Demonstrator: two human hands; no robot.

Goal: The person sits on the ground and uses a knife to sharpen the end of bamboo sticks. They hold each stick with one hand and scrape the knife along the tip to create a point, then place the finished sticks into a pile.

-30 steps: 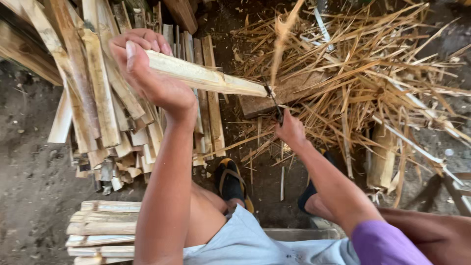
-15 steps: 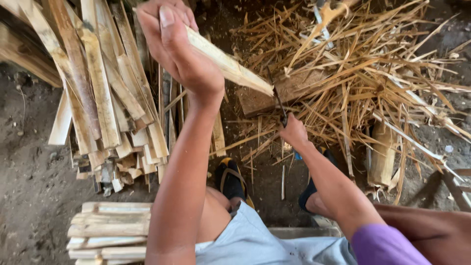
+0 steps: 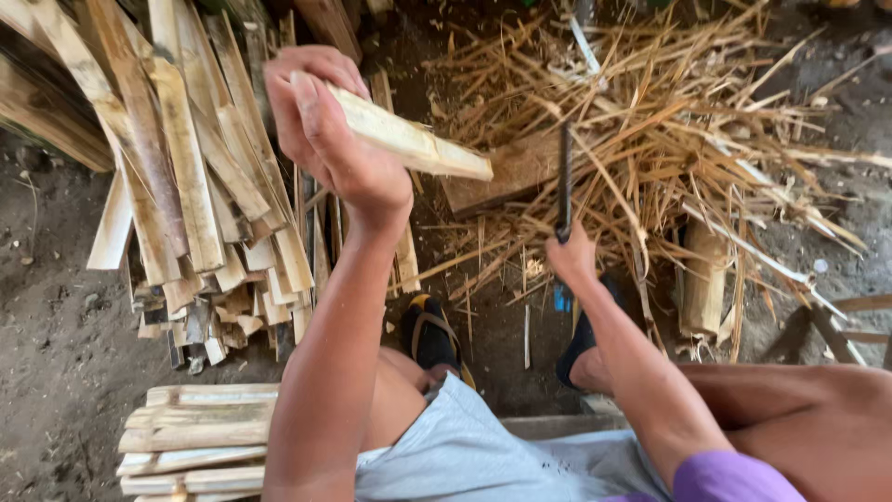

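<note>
My left hand (image 3: 325, 125) is raised and grips a pale split bamboo slat (image 3: 418, 144) by one end; the slat points right and slightly down. My right hand (image 3: 570, 258) is closed around the handle of a dark knife (image 3: 564, 181) whose blade stands upright, just right of the slat's free end. Below the slat tip lies a flat wooden block (image 3: 506, 177) on the ground. The blade and the slat are apart.
A leaning heap of bamboo slats (image 3: 186, 195) fills the left. A mound of thin bamboo shavings (image 3: 688, 130) covers the upper right. A neat stack of slats (image 3: 195, 442) lies at lower left. My sandalled feet (image 3: 432, 335) rest on the dirt floor.
The slat has come off the knife and been lifted left and up by my left hand. The thin strip seen flying at the blade is gone. The knife now stands upright.
</note>
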